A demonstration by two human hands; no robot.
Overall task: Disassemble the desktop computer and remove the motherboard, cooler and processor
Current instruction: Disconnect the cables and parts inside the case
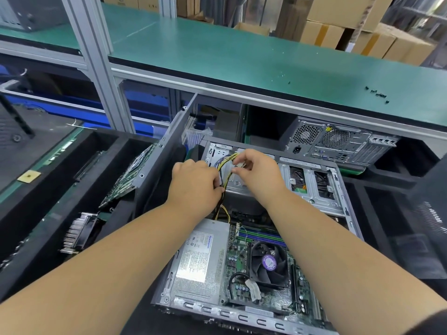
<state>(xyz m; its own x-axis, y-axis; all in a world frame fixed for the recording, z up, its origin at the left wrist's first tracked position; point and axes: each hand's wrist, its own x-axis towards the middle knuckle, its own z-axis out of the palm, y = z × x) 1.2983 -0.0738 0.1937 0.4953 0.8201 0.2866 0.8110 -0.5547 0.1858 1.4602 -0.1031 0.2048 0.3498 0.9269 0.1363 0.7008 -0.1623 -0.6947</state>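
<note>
computer case: lies open on its side on the dark surface, inner parts facing up
left hand: grip closed round the cable bundle, fingers curled on the lower stretch of the wires over the drive cage
right hand: grip a pinch, thumb and fingertips on a pale connector at the top of the same bundle
cable bundle: yellow, black and dark wires, running from the power supply up between the two hands
motherboard: in the case, green, beside the power supply
cooler: black fan with a purple hub label, sits on the motherboard, near the bottom of the view
processor: cannot tell, nothing of it shows under the cooler
left tray: black foam, holds a leaning stack of circuit boards and a finned heatsink
second computer: stands behind the open case, rear panel with fan grilles facing the camera
green shelf: above and behind, a few small dark screws near its right end
</note>
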